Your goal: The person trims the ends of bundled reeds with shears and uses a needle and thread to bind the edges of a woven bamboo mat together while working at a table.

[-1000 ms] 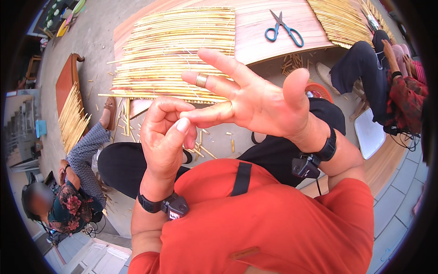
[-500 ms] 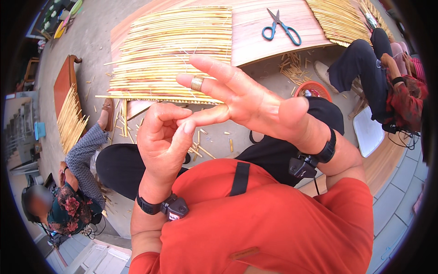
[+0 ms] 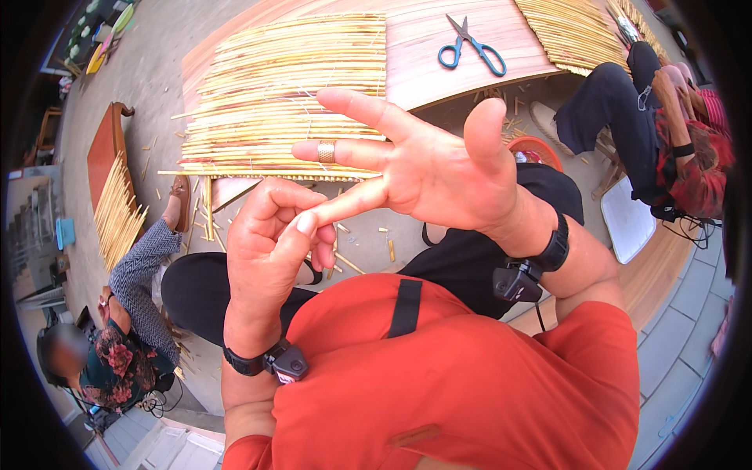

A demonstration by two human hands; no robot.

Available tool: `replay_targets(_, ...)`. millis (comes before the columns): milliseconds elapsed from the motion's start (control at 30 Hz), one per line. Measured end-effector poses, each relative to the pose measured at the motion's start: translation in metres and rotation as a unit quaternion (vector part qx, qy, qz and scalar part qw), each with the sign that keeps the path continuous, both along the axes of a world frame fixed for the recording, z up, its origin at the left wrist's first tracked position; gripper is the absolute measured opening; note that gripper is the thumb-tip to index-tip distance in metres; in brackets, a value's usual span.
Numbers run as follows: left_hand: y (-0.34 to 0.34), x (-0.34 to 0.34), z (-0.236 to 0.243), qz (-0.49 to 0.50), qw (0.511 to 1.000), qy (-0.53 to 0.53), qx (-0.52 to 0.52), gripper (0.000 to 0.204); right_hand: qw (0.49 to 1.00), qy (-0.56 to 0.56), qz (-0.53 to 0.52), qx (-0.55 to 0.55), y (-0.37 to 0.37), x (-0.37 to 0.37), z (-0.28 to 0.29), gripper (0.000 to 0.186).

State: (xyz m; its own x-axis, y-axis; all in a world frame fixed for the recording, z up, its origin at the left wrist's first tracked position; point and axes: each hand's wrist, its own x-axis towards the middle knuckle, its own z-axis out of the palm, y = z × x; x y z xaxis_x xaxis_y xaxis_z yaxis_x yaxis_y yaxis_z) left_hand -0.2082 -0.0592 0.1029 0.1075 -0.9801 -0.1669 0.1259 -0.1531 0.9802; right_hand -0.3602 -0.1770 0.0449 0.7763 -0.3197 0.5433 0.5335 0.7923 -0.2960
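My left hand (image 3: 262, 243) is closed, thumb and forefinger pinching the tip of one finger of my right hand. Whether something small is between them I cannot make out. Palm up, my right hand (image 3: 442, 176) is open with its fingers spread, and a wide gold-coloured ring (image 3: 326, 151) circles one of them. Beyond both hands a mat of thin yellow stalks (image 3: 294, 86), crossed by pale threads, lies on a wooden board (image 3: 415, 78). Scissors with dark teal handles (image 3: 471, 48) rest on the board right of the mat, blades partly apart.
Cut stalk pieces (image 3: 391, 249) litter the ground. A red basin (image 3: 540, 150) stands beyond my right knee. A second stalk mat (image 3: 568, 35) is at far right, near a seated person (image 3: 611, 102). Another person (image 3: 117, 352) sits left, by a stalk bundle (image 3: 117, 211) against a brown wooden piece.
My right hand has turned, bringing its palm more into view and its thumb upward. The left hand keeps its pinch on the finger. The whole view has shifted slightly.
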Motion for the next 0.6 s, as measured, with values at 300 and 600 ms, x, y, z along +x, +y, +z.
replay_targets(300,-0.004,-0.002,-0.006,0.03,0.997,-0.036,-0.058,0.029,0.978,0.184,-0.096,-0.03,-0.011,-0.018,0.012,0.09)
replay_targets(600,0.007,0.067,-0.08,0.188,0.925,-0.329,0.012,0.038,0.843,0.411,-0.325,-0.123,-0.037,-0.044,0.039,0.055)
